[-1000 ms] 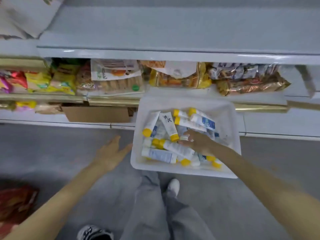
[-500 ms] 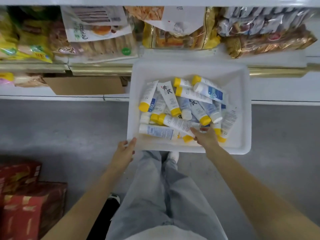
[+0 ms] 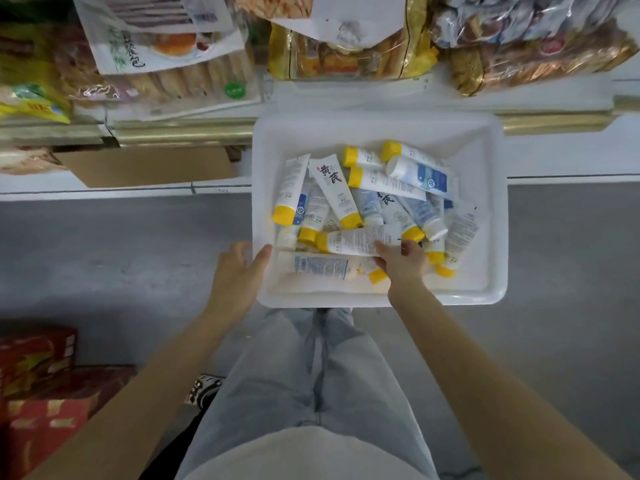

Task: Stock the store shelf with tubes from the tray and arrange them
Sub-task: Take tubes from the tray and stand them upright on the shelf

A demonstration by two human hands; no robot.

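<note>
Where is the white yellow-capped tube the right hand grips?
Head view: the white yellow-capped tube lies crosswise on the pile's near side in the white plastic tray, tail end gripped by the right hand.

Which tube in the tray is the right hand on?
The yellow-capped tube lying crosswise in the tray, cap left; the right hand grips its flat end.

Grey floor [image 3: 121, 254]: red cartons [image 3: 41, 393] lower left, white tray [image 3: 491, 237]. Shelf [image 3: 346, 95]: snack packets [image 3: 173, 74]; cardboard box [image 3: 149, 166] beneath.

Even, soft overhead light, faint shadows, slight overall blur, wide-angle bending at edges, and glare whitening the tray [image 3: 498, 237].
</note>
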